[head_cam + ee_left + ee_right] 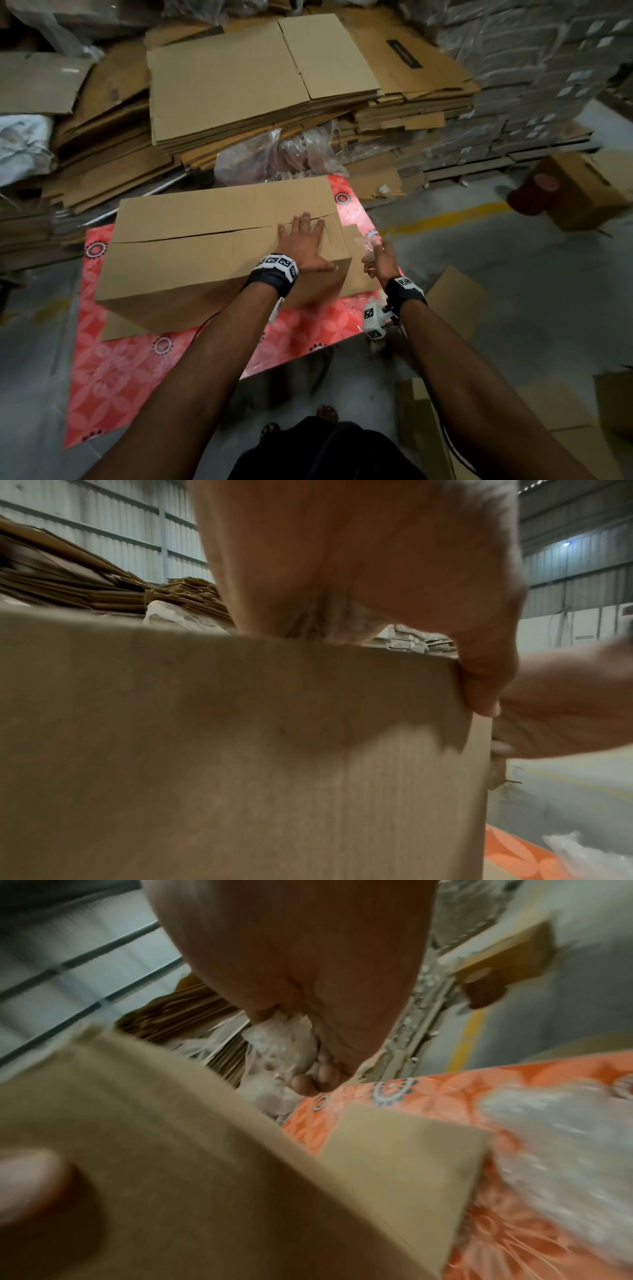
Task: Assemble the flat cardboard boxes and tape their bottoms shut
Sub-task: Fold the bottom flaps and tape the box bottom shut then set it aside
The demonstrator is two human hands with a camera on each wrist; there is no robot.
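A brown cardboard box [205, 246] stands on a red patterned mat [113, 377], its top flaps folded shut along a slightly gaping seam [212, 234]. My left hand [301, 240] lies flat with spread fingers on the box's right end, and its thumb [486, 685] hooks over the near corner. My right hand [380, 260] is beside the right end wall, its fingers curled round crinkled clear film [284, 1047]; whether that is tape I cannot tell. A loose flap [404, 1150] lies on the mat below.
Stacks of flat cardboard boxes [239, 82] fill the back. Clear plastic wrap [274, 154] lies just behind the box. Another assembled box [582, 188] with a dark red round object [534, 195] on it stands to the right. Cardboard pieces [455, 301] lie on the grey floor.
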